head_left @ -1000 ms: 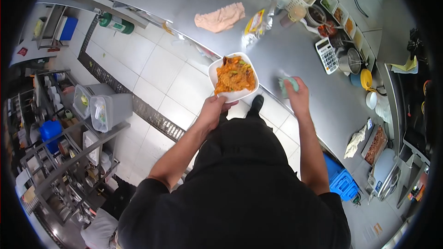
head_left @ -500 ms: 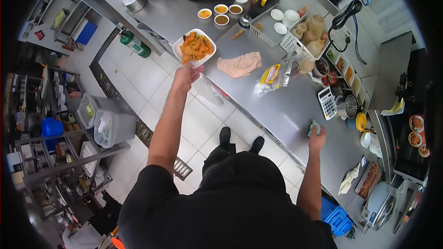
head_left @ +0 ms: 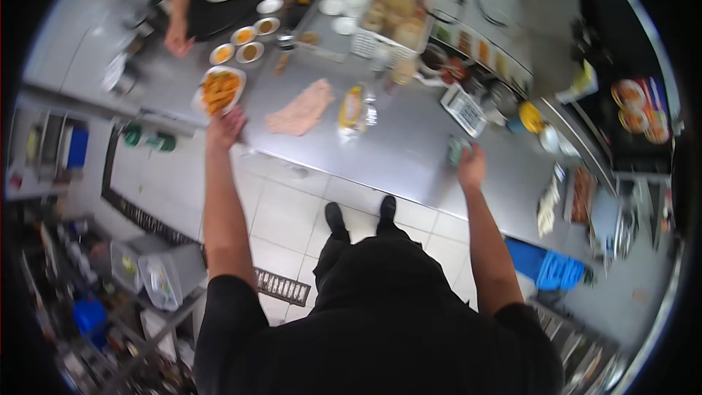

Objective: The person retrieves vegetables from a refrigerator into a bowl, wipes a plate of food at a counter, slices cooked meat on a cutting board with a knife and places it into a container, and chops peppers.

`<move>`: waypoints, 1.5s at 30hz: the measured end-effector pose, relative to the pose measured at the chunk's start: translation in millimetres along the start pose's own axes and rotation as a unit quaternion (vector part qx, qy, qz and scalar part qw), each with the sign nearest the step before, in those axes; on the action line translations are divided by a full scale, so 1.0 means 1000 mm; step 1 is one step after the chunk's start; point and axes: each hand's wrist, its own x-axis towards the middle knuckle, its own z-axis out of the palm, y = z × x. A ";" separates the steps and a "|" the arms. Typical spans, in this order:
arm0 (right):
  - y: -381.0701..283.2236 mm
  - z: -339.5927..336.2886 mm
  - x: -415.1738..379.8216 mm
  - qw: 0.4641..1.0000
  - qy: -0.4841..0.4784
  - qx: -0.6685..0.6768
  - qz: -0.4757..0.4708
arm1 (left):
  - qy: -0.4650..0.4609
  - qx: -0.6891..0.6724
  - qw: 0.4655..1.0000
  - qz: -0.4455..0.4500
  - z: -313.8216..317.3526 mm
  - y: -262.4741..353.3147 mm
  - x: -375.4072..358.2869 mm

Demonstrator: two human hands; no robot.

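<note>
Hands extended over steel table (head_left: pixel 409 146). Right hand (head_left: pixel 472 168) closed in a grip on green cloth (head_left: pixel 458 148) at near edge. Left hand (head_left: pixel 224 128) grips white plate of orange food (head_left: pixel 219 90), farther left beside pink rag (head_left: pixel 301 108). Another person's hand (head_left: pixel 178 42) beyond.

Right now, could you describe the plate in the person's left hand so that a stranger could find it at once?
Start at the long steel counter and follow it to its far left end. There the left hand holds a white plate of orange food at the counter edge. It is much bigger than the three small sauce bowls just beyond it, and the pink cloth to its right lies flat and bears no food.
</note>
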 end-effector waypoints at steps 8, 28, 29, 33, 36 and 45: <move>-0.054 -0.036 -0.023 0.980 -0.076 -0.139 -0.119 | 0.130 0.052 0.980 0.142 -0.033 -0.027 -0.085; -0.093 -0.054 0.025 0.813 -0.044 0.158 -0.559 | 0.402 0.383 0.779 -0.290 -0.078 -0.680 -0.603; -0.092 -0.058 0.010 0.789 -0.072 0.172 -0.585 | 0.417 0.358 0.778 -0.304 -0.059 -0.700 -0.623; -0.103 -0.048 -0.071 0.693 -0.182 0.227 -0.659 | 0.483 0.223 0.785 -0.316 -0.013 -0.747 -0.686; -0.118 -0.067 -0.148 0.602 -0.265 0.267 -0.704 | 0.559 0.137 0.761 -0.298 0.004 -0.783 -0.717; -0.097 -0.134 -0.396 0.411 -0.351 0.243 -0.806 | 0.708 -0.018 0.682 -0.182 0.024 -0.889 -0.834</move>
